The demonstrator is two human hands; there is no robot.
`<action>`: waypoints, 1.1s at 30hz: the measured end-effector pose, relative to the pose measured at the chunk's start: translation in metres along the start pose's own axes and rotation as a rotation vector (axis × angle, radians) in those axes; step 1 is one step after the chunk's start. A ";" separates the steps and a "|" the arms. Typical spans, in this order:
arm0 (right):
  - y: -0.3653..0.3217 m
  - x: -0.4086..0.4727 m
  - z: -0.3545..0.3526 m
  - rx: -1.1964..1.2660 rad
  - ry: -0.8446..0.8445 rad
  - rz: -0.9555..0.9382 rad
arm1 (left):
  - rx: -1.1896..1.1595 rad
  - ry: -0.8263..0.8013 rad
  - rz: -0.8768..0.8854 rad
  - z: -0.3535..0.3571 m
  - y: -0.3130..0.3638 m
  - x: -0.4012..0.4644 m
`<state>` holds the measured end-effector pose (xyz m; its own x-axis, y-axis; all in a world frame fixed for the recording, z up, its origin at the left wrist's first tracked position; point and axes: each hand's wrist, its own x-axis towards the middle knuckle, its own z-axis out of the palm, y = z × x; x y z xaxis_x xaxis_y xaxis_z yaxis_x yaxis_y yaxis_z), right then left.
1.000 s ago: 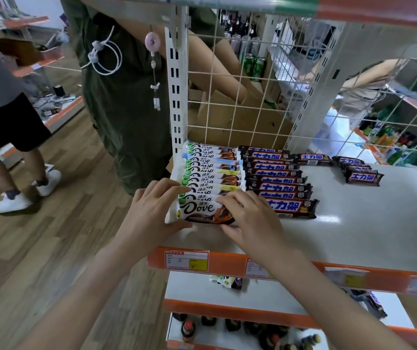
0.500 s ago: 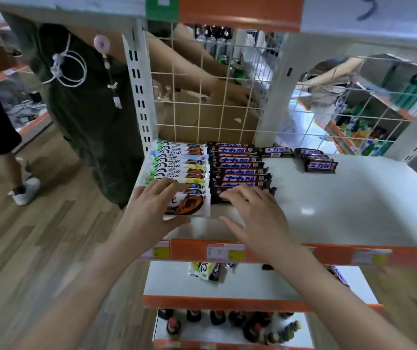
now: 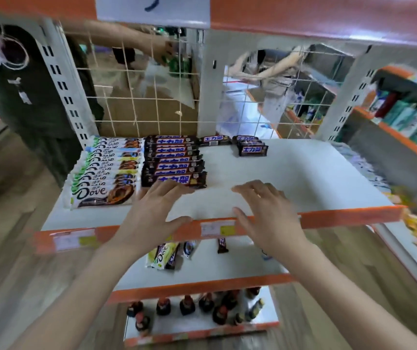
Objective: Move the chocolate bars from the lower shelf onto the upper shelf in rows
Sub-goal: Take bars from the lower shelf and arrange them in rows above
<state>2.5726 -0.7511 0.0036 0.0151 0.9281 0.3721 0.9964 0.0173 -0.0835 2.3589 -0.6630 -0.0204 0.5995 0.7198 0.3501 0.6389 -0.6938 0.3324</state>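
On the upper shelf [image 3: 290, 178] a row of white Dove bars [image 3: 104, 170] lies at the left, with a row of dark brown bars [image 3: 174, 160] beside it. A few more dark bars [image 3: 251, 146] are stacked at the back. My left hand [image 3: 151, 215] hovers over the shelf's front edge, fingers spread, fingertips close to the nearest dark bar, holding nothing. My right hand [image 3: 265, 215] is spread over bare shelf, empty too. On the lower shelf [image 3: 227, 269] lie a Dove bar [image 3: 162, 255], a small dark bar [image 3: 222, 245] and other wrappers, partly hidden by the upper shelf.
A wire grid [image 3: 139, 97] backs the upper shelf, with people working behind it. A person in dark green [image 3: 33, 102] stands at the left. Bottles [image 3: 189, 309] fill the bottom shelf. Another shelf unit with boxes [image 3: 409, 117] stands to the right.
Both hands have left the bar rows and drawn back and rightward toward the shelf's front edge. The camera view has swung right and the picture is blurred.
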 end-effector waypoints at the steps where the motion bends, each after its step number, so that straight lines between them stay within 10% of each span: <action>1: 0.006 -0.005 -0.003 0.000 0.010 0.011 | -0.007 -0.007 0.003 0.004 0.007 0.001; 33: 0.121 -0.153 -0.027 0.063 0.001 0.020 | -0.067 -0.078 0.028 0.094 0.161 -0.044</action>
<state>2.6930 -0.9014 -0.0389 0.0354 0.9279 0.3711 0.9886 0.0219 -0.1489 2.4804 -0.8042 -0.0650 0.6541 0.6978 0.2920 0.5893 -0.7121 0.3817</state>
